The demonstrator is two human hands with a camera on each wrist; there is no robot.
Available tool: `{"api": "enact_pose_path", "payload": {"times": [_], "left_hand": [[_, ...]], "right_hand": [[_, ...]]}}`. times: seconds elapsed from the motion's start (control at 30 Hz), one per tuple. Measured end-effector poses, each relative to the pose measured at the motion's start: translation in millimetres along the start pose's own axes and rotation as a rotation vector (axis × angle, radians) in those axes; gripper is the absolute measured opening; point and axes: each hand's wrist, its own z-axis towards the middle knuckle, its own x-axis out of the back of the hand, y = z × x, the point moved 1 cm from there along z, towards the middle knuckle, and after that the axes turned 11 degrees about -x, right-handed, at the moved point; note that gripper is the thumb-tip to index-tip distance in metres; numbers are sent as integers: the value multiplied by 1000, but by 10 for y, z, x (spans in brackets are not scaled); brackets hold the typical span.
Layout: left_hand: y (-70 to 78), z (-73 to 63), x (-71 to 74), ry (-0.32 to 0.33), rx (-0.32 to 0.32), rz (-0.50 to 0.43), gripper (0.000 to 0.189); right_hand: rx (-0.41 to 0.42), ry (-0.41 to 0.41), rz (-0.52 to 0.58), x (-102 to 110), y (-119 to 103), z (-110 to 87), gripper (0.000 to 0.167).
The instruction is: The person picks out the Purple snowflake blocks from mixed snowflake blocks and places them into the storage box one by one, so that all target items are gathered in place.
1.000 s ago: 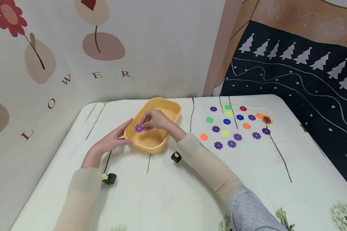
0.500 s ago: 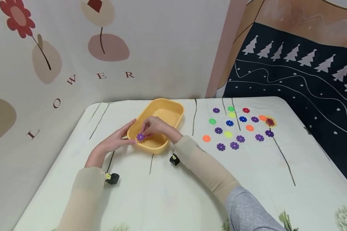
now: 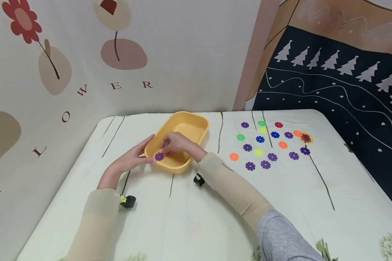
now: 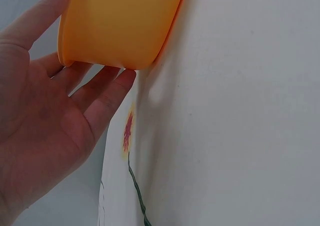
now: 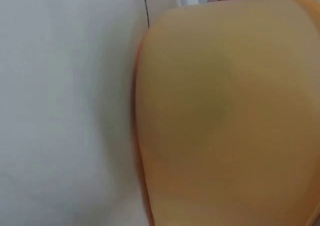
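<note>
My left hand lies at the left end of a yellow plastic tray, its thumb along the near rim. In the left wrist view the fairly straight fingers of that hand touch the tray's outer wall. My right hand reaches over the tray and pinches a purple snowflake disc low at the tray's left end. The tray's outer side fills much of the right wrist view, which does not show the right fingers. What lies beneath the right hand is hidden.
Right of the tray, several snowflake discs lie scattered on the white cloth: purple ones, orange, green, blue, yellow and a red one. A patterned fabric wall stands behind the table.
The right hand has lowered the purple disc into the tray's left end. The left hand stays at the tray. The head view has shifted slightly.
</note>
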Motion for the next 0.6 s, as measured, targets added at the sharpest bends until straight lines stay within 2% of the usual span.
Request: {"api": "enact_pose_path", "payload": {"times": [0.27,0.6], "left_hand": [[4,-1,-3,3,2,10,93],[16,9,-11,2,10,8,91]], "right_hand": [[28,12,-28,145,-22,-87,19],[146,66,-60,394,3,-308,23]]}}
